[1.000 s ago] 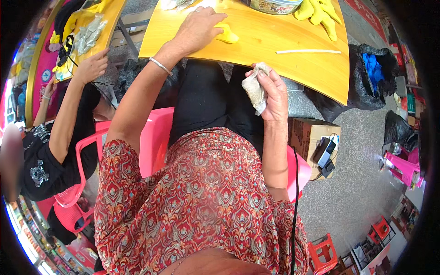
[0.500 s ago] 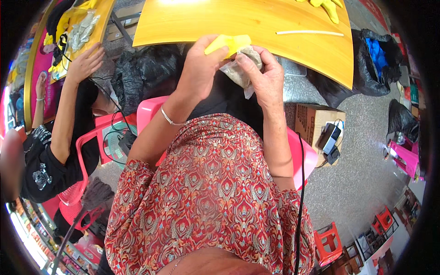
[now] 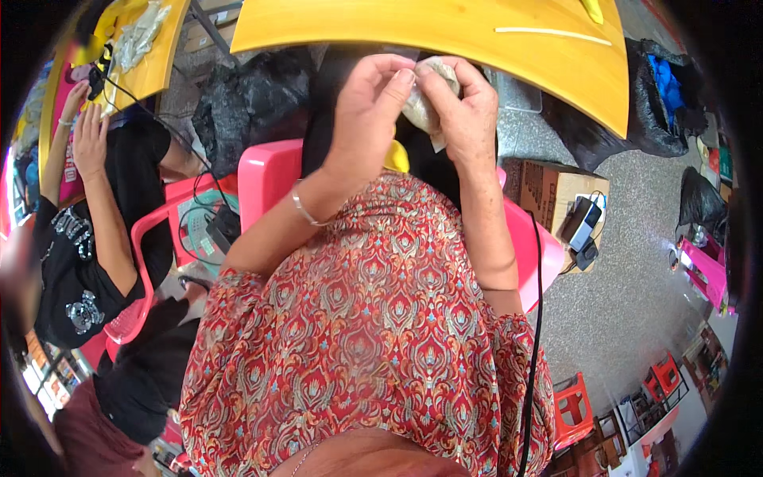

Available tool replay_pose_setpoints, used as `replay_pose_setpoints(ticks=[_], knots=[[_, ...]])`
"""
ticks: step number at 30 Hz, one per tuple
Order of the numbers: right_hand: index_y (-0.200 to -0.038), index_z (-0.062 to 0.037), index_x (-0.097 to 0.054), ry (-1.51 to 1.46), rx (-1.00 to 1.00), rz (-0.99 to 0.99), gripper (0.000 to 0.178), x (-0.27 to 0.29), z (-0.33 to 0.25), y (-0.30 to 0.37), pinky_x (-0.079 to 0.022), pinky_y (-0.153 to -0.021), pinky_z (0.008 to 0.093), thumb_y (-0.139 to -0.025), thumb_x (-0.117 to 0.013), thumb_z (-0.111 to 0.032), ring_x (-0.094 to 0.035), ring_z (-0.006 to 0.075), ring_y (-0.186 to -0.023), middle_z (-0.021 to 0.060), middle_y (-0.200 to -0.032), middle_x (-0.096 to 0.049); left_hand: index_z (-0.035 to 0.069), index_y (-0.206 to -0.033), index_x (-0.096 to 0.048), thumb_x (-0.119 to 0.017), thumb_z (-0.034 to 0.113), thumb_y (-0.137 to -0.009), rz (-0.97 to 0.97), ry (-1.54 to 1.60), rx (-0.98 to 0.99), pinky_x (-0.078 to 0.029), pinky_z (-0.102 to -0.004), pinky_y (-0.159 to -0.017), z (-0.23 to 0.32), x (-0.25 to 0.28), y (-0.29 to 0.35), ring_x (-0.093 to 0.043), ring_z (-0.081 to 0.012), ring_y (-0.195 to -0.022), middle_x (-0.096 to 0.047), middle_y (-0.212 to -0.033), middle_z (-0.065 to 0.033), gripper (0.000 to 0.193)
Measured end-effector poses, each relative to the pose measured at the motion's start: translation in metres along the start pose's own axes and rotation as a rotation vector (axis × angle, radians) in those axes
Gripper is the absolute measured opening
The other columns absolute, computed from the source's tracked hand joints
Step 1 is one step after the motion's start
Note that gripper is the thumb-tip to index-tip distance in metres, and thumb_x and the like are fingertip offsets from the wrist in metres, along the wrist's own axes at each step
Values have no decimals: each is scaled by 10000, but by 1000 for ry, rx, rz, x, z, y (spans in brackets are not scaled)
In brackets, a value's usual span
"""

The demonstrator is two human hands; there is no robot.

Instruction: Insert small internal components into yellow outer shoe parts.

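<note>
Far left of my hands, a second person in a black shirt (image 3: 87, 262) sits on a pink chair (image 3: 147, 310), both of their hands raised to the edge of another yellow surface (image 3: 151, 67) that carries a clear plastic bag (image 3: 137, 36). Closer in, between that person and my left hand, a heap of black bags (image 3: 238, 119) lies on the floor. My left hand (image 3: 367, 119) comes up from a forearm with a thin silver bracelet (image 3: 303, 208); its fingers are bent and its fingertips (image 3: 401, 79) pinch the near side of a small crumpled pale wad (image 3: 425, 107), paper or cloth, I cannot tell which. A bit of something yellow (image 3: 396, 157) shows just below that hand, partly hidden; I cannot tell whether it is held. My right hand (image 3: 467, 119) closes around the wad from the other side, thumb and fingers curled on it, so the two hands meet on it, just below the near edge of the yellow surface (image 3: 445, 36) ahead. Beyond the hands, a thin pale stick (image 3: 552, 34) lies on that surface. Right of my right hand, a cardboard box (image 3: 556, 191) stands on the floor with a dark device (image 3: 582, 226) against it, and further right another black bag (image 3: 660, 103).
</note>
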State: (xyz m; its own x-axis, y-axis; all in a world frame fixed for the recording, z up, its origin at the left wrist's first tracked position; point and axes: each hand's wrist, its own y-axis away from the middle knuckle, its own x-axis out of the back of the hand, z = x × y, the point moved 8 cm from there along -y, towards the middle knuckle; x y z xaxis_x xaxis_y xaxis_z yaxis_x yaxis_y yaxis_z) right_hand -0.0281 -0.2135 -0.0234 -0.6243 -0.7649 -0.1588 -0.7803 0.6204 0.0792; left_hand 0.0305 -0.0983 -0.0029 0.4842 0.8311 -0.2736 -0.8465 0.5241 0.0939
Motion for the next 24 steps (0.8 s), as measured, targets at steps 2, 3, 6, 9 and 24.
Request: replay_pose_setpoints(ticks=[2, 3, 6, 9, 24], knots=[[-895, -22, -693, 58, -57, -33, 191, 4, 6, -5, -482, -610, 224, -809, -726, -189, -574, 53, -668, 3, -759, -656, 14, -1049, -572, -558, 113, -946, 90, -50, -198, -471, -232, -775, -12, 6, 8, -568, -85, -841, -614, -922, -24, 144], [-900, -23, -693, 67, -95, -41, 195, 10, 15, -9, -477, -593, 221, -811, -728, -193, -574, 52, -662, 3, -759, -655, 6, -1061, -577, -576, 129, -937, 57, -199, -230, -473, -235, -766, -25, 13, 6, -574, -84, -836, -621, -923, -21, 175], [-914, -16, -684, -151, -59, 8, 171, 28, 28, -21, -474, -567, 207, -821, -725, -154, -585, 53, -651, 12, -767, -657, 2, -1113, -580, -582, 122, -939, -172, -314, 180, -454, -236, -879, -83, 30, 5, -586, -97, -967, -631, -1030, -44, 212], [-1005, 34, -667, -294, -89, 26, 204, 47, 28, -28, -526, -677, 244, -834, -698, -73, -647, 123, -731, 95, -853, -690, 22, -1126, -586, -660, 130, -867, -329, -722, -42, -465, -283, -894, -71, 26, 18, -613, -193, -997, -631, -1080, -78, 290], [-982, 5, -683, -230, -123, 18, 181, 41, 25, -22, -493, -658, 211, -831, -708, -92, -616, 74, -718, 41, -839, -679, 32, -1123, -601, -660, 115, -767, -891, -1459, -461, -405, -377, -993, -82, 13, 44, -530, -307, -1144, -581, -1223, -119, 370]])
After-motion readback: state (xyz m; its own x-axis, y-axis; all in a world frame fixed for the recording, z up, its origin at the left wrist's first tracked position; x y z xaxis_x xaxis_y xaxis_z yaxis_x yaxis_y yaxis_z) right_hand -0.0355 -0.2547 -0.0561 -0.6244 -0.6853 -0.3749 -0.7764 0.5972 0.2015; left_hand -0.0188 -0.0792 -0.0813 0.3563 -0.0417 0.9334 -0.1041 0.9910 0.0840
